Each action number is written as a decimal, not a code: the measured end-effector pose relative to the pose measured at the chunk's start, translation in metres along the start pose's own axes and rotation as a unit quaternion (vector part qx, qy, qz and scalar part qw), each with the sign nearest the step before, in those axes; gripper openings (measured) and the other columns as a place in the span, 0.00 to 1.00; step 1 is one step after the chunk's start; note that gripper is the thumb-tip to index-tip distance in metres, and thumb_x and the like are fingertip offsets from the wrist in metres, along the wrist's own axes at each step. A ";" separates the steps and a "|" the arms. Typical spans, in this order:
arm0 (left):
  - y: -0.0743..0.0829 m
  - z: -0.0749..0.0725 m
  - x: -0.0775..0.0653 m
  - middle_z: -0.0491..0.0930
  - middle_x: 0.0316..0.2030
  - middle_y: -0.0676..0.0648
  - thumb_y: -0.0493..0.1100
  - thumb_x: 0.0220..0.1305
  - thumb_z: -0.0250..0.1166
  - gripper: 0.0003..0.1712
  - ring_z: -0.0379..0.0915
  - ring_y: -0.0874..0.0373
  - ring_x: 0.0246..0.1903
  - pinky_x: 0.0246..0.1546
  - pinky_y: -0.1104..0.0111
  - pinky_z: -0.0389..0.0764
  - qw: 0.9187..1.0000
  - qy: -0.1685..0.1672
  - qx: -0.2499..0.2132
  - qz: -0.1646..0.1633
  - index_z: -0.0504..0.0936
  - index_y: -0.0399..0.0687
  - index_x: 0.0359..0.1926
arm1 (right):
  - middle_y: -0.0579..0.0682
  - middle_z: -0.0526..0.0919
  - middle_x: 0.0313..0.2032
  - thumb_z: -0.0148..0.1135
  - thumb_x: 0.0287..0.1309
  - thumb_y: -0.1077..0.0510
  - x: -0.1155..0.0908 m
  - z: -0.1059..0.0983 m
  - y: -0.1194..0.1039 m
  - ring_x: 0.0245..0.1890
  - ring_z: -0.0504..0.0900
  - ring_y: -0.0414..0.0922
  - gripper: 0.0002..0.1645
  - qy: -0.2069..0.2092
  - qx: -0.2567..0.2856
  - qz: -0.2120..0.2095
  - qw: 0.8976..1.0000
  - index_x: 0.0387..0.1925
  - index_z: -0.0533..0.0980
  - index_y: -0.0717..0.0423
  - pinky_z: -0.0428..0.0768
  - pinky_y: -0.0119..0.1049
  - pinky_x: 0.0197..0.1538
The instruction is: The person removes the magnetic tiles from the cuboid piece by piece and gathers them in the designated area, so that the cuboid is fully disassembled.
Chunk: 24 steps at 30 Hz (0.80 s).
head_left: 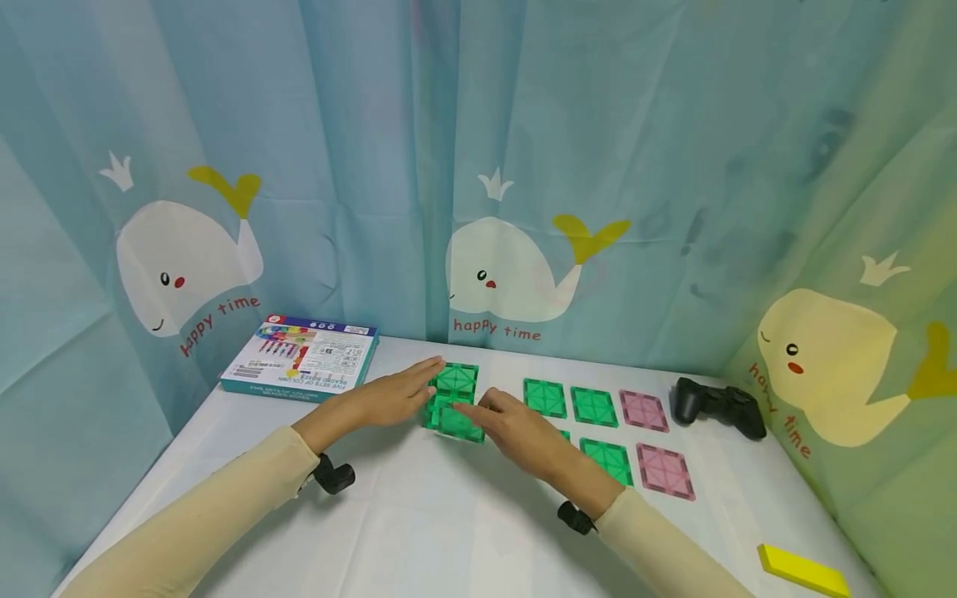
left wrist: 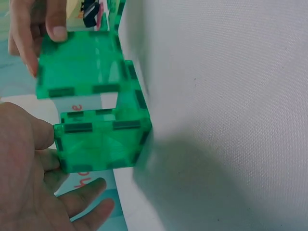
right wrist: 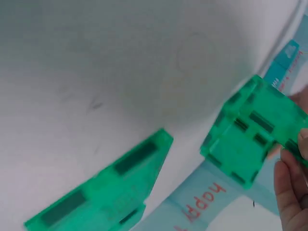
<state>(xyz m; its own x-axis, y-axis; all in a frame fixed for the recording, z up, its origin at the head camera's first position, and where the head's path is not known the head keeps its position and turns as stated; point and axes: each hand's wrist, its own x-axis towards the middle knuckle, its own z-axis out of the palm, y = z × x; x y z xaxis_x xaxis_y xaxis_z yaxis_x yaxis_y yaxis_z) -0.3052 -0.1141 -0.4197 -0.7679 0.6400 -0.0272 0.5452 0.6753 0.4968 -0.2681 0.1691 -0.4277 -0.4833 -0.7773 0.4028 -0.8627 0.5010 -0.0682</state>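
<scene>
Currently, the right hand [head_left: 519, 428] pinches a green tile [left wrist: 81, 62]
Clamped between thumb and fingertips, it lies just beside a green box [left wrist: 103, 147]; the left hand [head_left: 395, 399] touches the box's edge, fingers loosely spread

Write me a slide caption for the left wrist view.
Left hand touching a box-like green tile build as the right hand pinches another green tile close by.

The left hand [head_left: 395, 397] lies beside a green magnetic-tile structure [head_left: 458, 379]; the right hand [head_left: 527, 433] holds a green tile [head_left: 459, 426] at its near side. Rightward, loose green tiles [head_left: 594, 407] and pink tiles [head_left: 665, 471] lie on white cloth [head_left: 441, 531], near a black game controller [head_left: 718, 407].
</scene>
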 end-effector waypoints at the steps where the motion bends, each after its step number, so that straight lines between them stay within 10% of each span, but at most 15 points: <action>1: 0.000 0.000 0.001 0.42 0.85 0.43 0.48 0.88 0.39 0.34 0.38 0.48 0.84 0.83 0.50 0.49 1.000 -0.001 0.001 0.000 0.46 0.39 0.85 | 0.44 0.77 0.42 0.69 0.66 0.71 -0.004 -0.004 0.001 0.36 0.74 0.36 0.34 0.004 0.018 0.012 1.000 0.71 0.77 0.48 0.78 0.23 0.36; 13: 0.003 0.000 0.001 0.41 0.85 0.41 0.47 0.87 0.39 0.35 0.36 0.45 0.84 0.82 0.49 0.49 1.000 -0.007 -0.004 -0.001 0.45 0.37 0.84 | 0.41 0.79 0.44 0.66 0.69 0.69 -0.066 -0.061 0.012 0.40 0.78 0.35 0.30 -0.024 0.158 0.156 0.975 0.69 0.79 0.48 0.80 0.30 0.39; 21: 0.000 0.001 0.000 0.40 0.85 0.42 0.48 0.88 0.38 0.35 0.36 0.46 0.84 0.83 0.51 0.49 1.000 -0.005 -0.009 0.003 0.45 0.38 0.85 | 0.57 0.83 0.55 0.61 0.77 0.57 -0.108 -0.070 0.018 0.46 0.82 0.40 0.21 -0.111 0.336 0.215 0.910 0.66 0.79 0.55 0.85 0.35 0.47; 24: -0.001 0.001 0.000 0.40 0.85 0.42 0.48 0.88 0.38 0.35 0.36 0.46 0.84 0.83 0.51 0.49 1.000 -0.005 -0.008 0.004 0.45 0.38 0.85 | 0.54 0.84 0.53 0.61 0.77 0.55 -0.119 -0.066 0.020 0.47 0.81 0.39 0.20 -0.123 0.327 0.219 0.911 0.65 0.80 0.54 0.83 0.33 0.48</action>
<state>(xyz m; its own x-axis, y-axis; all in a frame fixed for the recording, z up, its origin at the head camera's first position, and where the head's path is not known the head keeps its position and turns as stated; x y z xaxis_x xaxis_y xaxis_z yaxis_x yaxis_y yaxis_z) -0.3051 -0.1147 -0.4212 -0.7600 0.6492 -0.0307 0.5465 0.6638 0.5106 -0.2182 0.2968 -0.4172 -0.7515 -0.6597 -0.0041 -0.4453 0.5119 -0.7346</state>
